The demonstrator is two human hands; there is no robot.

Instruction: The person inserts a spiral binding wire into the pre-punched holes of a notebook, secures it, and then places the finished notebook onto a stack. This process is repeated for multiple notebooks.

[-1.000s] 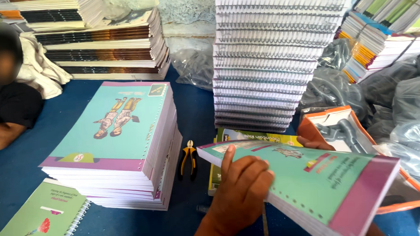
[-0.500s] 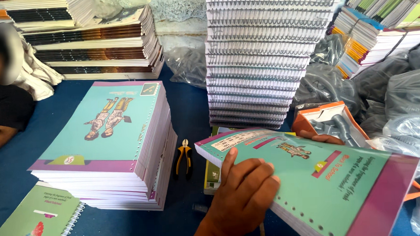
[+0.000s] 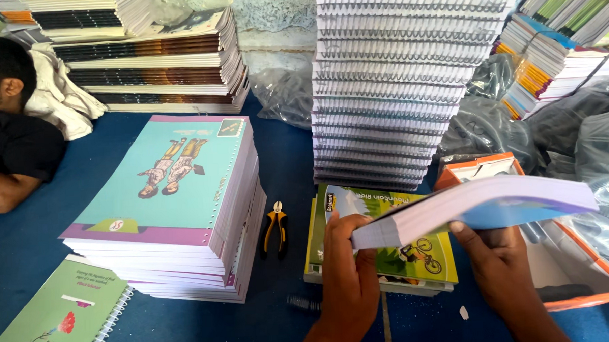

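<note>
Both hands, left hand (image 3: pixel 349 284) and right hand (image 3: pixel 500 265), clamped an unbound notebook block (image 3: pixel 474 209) near the spiral-bound stack (image 3: pixel 396 87), above green covers (image 3: pixel 381 239); squaring its punched edge looked wise

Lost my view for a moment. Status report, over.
Left hand and right hand both grip one unbound book block, held level above green books. Pliers lie apart.

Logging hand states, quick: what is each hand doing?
Left hand: closed on the notebook.
Right hand: holding the same notebook from beneath.
</note>
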